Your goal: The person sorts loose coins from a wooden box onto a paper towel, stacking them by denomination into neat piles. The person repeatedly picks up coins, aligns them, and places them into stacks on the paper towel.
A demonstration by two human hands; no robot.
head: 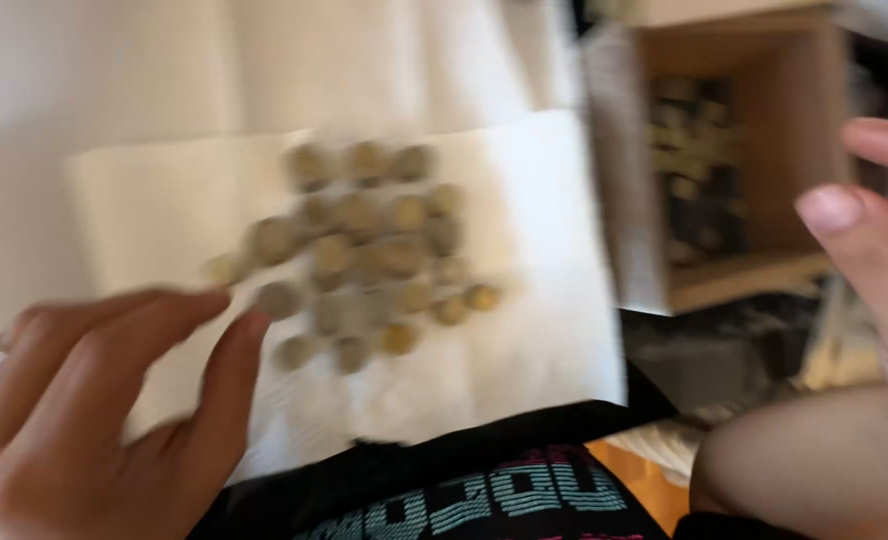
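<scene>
Cluster of small round olive-tan pieces (364, 250), blurred, lying flat on white paper sheet (534, 200)

Likely a home, informal work spot: white paper towel (524, 200) spread on pale cloth (264, 60), small round tan pieces (364, 240) laid on it, open cardboard box (774, 120) of dark items beside, person's lap below.

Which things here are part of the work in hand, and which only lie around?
In hand:
left hand, open, at the white paper sheet
small round brownish pieces on that sheet

Lying about:
open cardboard box
black cloth
right hand, open, holding nothing
</scene>
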